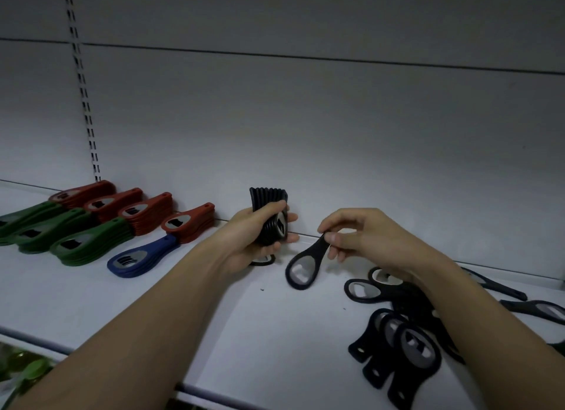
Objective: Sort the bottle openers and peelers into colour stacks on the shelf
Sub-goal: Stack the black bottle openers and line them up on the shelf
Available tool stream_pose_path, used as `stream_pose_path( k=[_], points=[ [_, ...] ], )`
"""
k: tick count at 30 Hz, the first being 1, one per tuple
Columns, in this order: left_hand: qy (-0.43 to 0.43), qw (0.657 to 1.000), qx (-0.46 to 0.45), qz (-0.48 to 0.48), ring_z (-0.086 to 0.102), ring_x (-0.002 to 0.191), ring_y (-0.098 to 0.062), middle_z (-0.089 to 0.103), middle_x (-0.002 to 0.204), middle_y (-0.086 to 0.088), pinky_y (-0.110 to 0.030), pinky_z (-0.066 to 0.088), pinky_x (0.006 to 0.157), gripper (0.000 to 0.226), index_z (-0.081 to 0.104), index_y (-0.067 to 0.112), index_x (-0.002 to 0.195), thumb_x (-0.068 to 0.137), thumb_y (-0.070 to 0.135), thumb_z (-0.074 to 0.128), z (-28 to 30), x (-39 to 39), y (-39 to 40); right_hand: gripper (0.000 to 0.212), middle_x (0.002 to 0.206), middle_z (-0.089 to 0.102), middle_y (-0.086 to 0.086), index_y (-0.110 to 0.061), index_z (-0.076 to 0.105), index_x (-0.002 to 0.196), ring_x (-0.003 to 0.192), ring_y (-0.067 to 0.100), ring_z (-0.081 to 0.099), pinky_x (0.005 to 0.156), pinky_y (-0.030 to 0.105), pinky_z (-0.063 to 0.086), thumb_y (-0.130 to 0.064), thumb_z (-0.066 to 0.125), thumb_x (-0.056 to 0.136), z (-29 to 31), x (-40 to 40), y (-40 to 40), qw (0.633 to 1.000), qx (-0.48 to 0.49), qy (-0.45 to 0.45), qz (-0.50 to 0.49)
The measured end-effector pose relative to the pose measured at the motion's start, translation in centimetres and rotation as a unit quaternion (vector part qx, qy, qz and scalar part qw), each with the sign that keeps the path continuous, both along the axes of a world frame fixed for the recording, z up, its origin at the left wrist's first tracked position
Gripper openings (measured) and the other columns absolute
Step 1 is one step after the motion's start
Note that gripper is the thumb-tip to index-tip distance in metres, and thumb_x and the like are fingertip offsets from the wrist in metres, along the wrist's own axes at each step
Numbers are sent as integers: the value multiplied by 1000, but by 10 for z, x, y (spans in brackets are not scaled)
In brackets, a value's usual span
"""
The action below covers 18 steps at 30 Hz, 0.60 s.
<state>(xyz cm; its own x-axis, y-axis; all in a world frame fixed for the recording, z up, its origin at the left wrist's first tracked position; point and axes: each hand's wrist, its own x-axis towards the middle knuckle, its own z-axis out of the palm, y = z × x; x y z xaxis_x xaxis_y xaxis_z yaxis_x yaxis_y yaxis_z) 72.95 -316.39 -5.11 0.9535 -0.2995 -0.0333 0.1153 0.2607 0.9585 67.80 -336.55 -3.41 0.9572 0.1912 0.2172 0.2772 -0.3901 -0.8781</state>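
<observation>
My left hand (256, 231) grips an upright bundle of several black bottle openers (269, 198) just above the white shelf (275, 333), near the back wall. My right hand (357, 232) pinches the handle end of a single black bottle opener (302, 267), whose round metal head hangs down to the left, close to the shelf. Loose black openers (397, 333) lie scattered on the shelf under and right of my right forearm. At the left lie stacks of red openers (146, 211), green openers (88, 241) and a small blue stack (140, 257).
The grey back wall (305, 119) rises right behind the shelf, with a slotted upright rail (82, 98) at the left. A lower level with green items (21, 376) shows past the shelf's front edge at bottom left. More black openers (532, 308) lie at the far right.
</observation>
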Motion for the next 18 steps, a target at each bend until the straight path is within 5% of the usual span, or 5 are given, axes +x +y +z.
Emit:
stream_pose_path(
  k=[4, 10, 15, 18],
  points=[
    [-7, 996, 44, -81, 70, 73, -8, 75, 102, 2, -22, 54, 54, 33, 65, 12, 122, 93, 28, 64, -2, -5, -2, 13, 72, 66, 7, -1, 68, 98, 57, 11, 64, 60, 18, 53, 6, 61, 91, 4, 1, -4, 996, 83, -17, -27],
    [1, 976, 30, -216, 73, 95, -33, 71, 117, -11, -23, 55, 52, 39, 61, 14, 126, 92, 33, 58, -2, -17, -3, 14, 83, 68, 10, -7, 69, 96, 63, 12, 64, 69, 21, 57, 4, 63, 90, 0, 4, 8, 991, 87, -78, -69],
    [-20, 979, 14, -203, 73, 94, -29, 72, 116, -8, -29, 59, 66, 41, 63, 14, 121, 80, 19, 68, -7, -11, -3, 28, 108, 62, -4, -18, 57, 108, 75, 16, 71, 73, 20, 55, -10, 73, 86, -2, 4, 17, 987, 24, -110, -117],
    [-6, 986, -28, -162, 70, 99, -28, 70, 118, -9, -34, 60, 69, 49, 64, 8, 121, 73, 4, 72, -8, -6, -5, 20, 102, 64, -2, -18, 62, 107, 69, 19, 69, 62, 17, 52, -13, 69, 90, 4, 4, 10, 987, -19, -111, -116]
  ],
)
